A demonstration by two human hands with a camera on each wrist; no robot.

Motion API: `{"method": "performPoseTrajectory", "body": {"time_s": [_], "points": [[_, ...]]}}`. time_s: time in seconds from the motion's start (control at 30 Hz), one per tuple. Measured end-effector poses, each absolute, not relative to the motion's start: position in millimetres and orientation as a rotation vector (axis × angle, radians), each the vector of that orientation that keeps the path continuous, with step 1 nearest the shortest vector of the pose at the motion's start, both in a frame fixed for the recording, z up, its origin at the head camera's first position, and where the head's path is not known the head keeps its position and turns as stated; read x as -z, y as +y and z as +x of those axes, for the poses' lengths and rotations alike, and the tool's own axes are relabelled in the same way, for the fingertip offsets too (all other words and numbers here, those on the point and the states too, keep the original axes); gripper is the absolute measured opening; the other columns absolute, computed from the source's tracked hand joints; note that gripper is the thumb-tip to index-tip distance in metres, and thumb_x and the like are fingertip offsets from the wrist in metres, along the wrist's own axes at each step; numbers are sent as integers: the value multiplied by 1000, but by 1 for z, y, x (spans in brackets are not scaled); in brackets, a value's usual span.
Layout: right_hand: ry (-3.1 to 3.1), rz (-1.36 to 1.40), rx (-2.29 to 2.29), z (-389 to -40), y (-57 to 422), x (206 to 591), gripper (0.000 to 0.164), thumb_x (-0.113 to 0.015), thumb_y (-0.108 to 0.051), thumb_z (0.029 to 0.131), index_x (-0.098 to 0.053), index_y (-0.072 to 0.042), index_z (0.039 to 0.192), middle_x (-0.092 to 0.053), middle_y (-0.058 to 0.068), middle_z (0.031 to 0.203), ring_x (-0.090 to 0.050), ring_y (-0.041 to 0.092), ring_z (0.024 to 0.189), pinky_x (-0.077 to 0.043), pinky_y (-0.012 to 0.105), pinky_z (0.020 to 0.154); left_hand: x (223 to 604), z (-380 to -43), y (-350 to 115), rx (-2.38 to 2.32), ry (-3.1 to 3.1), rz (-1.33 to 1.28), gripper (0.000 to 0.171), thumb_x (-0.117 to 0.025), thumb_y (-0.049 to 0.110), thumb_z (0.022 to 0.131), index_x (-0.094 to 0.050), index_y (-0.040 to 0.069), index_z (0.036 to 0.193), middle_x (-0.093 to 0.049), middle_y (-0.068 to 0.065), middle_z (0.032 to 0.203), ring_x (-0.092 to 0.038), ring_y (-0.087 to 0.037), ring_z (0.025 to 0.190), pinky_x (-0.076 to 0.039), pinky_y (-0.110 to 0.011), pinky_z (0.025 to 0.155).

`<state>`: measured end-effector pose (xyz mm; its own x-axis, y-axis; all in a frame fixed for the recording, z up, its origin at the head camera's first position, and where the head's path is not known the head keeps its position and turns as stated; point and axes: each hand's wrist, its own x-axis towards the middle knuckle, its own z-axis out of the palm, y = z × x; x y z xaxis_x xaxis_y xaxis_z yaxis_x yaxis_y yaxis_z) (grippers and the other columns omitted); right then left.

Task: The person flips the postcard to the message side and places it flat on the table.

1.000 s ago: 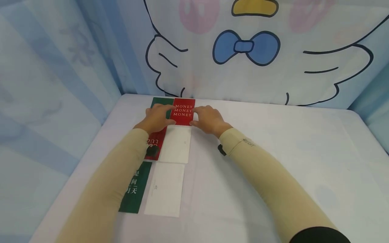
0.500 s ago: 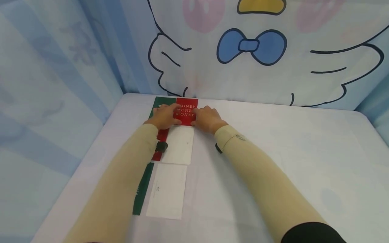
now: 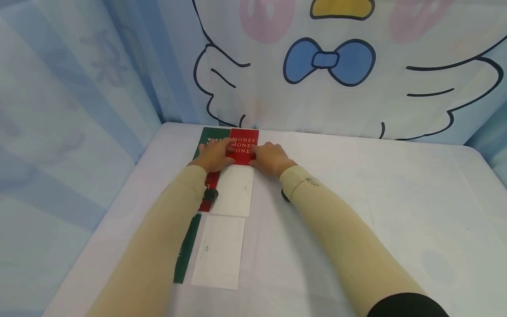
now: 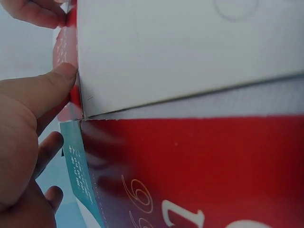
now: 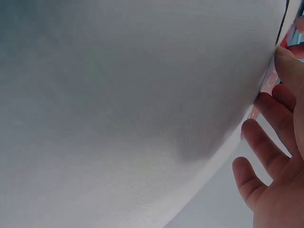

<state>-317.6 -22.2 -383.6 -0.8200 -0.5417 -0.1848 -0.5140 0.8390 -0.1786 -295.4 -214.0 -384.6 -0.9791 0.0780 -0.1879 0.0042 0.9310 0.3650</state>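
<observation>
Compared with a second ago, the left sleeve (image 3: pixel 154 242) covers more of the lower green card (image 3: pixel 186 255), and the right hand (image 3: pixel 272 159) now hides the end of the lower lettering on the red MONEY card (image 3: pixel 243 143). That card lies near the far edge of the white-covered table (image 3: pixel 356 211), beside the upper green card (image 3: pixel 214 132) and just beyond a white card (image 3: pixel 233 189), with a pale cartoon-printed curtain (image 3: pixel 253 92) behind. Both hands are loosely open, thumbs apart from fingers, the left hand (image 3: pixel 214 157) touching the card's left edge and the right its right edge.
</observation>
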Motion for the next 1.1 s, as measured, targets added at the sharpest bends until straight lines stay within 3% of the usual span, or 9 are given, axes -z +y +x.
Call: {"method": "performPoseTrajectory", "body": {"time_s": [0.33, 0.63, 0.8, 0.93, 1.1], "points": [[2762, -799, 232, -317, -20, 383, 39, -63, -34, 100, -61, -15, 133, -65, 7, 117, -55, 25, 106, -47, 43, 98, 382, -294, -213, -582, 2871, 69, 79, -79, 31, 87, -38, 18, 153, -56, -8, 142, -36, -33, 133, -24, -54, 105], [2763, -788, 205, -318, -20, 379, 41, -61, -38, 99, -58, -12, 130, -63, 8, 108, -55, 25, 100, -48, 43, 95, 380, -295, -213, -570, 2871, 131, 65, -67, 35, 97, -39, 19, 153, -52, -11, 145, -38, -33, 130, -24, -53, 105], [2776, -800, 142, -319, -21, 379, 48, -53, -31, 101, -51, -8, 142, -63, 15, 121, -57, 29, 109, -44, 45, 102, 380, -296, -212, -575, 2856, 140, 69, -70, 37, 94, -39, 19, 153, -48, -10, 149, -36, -32, 133, -23, -55, 107], [2801, -793, 118, -320, -21, 377, 50, -50, -27, 101, -46, -6, 147, -60, 17, 129, -55, 31, 117, -40, 46, 106, 381, -297, -209, -629, 2877, 131, 70, -72, 26, 92, -39, 19, 153, -43, -9, 153, -31, -33, 139, -22, -57, 109], [2808, -745, 314, -319, -18, 375, 49, -54, -22, 100, -46, -7, 145, -61, 14, 129, -58, 28, 111, -44, 43, 103, 381, -298, -210, -682, 2917, 47, 69, -64, 12, 94, -34, 23, 155, -46, -9, 150, -33, -32, 139, -22, -53, 108]]}}
